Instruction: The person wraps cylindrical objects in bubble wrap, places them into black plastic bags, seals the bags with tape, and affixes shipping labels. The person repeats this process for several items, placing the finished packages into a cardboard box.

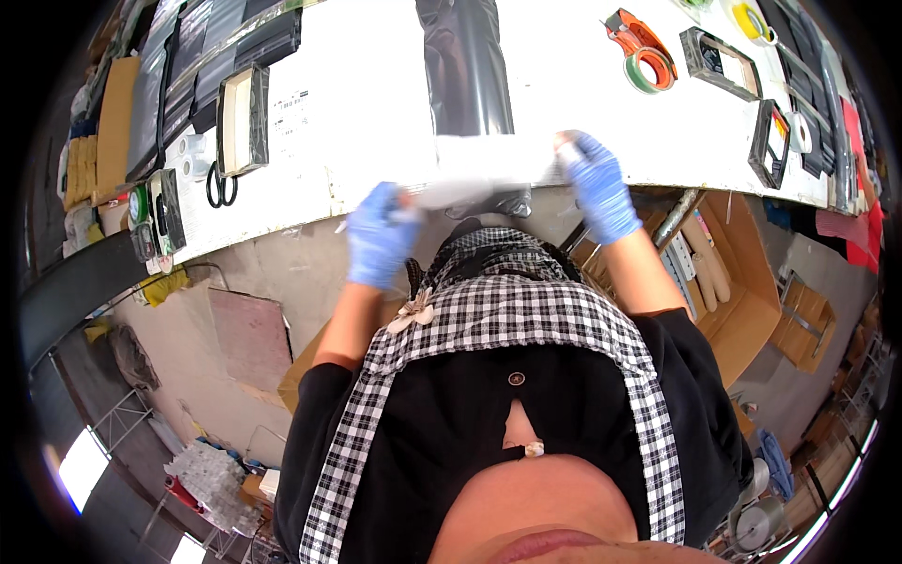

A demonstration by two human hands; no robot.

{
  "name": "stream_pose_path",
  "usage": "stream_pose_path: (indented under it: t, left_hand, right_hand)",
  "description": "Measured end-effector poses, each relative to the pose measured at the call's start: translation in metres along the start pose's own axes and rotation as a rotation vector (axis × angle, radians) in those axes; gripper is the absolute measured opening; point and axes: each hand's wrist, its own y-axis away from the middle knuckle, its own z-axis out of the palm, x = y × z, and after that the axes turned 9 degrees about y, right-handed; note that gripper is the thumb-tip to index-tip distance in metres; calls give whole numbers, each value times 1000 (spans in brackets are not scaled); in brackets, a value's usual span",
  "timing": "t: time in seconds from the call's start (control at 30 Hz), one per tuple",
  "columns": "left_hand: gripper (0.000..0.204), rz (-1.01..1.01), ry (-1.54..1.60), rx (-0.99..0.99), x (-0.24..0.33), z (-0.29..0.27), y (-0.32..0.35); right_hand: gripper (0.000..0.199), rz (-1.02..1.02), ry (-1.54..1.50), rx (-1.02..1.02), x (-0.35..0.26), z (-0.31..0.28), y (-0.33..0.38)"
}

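Note:
My left hand (382, 235), in a blue glove, is at the table's near edge with its fingers closed at the left end of a thin white sheet (493, 167). At the sheet's other end, a little higher, my right hand (599, 188), gloved alike, pinches it with thumb and fingers. Motion smears the sheet, so its exact kind does not show. Beneath and beyond it a long glossy black plastic bag (465, 70) lies lengthwise on the white table (362, 94). The bag's near end shows below the sheet, at the table edge.
An orange tape dispenser (648, 52), a yellow tape roll (750, 21) and open box frames (722, 64) lie at right. Black scissor handles (222, 188) and another box frame (243, 120) are at left. Below the table's right side stands a cardboard box (742, 282) holding rolls.

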Motion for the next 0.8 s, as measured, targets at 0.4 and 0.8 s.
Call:
stream_pose_path:
  t: [0.4, 0.8]
  left_hand:
    - [54, -177, -870, 253, -115, -146, 12]
    - [62, 729, -533, -90, 30, 77, -116]
  right_hand:
    - [21, -1243, 637, -105, 2, 5, -135]
    - [50, -987, 622, 45, 16, 43, -113]
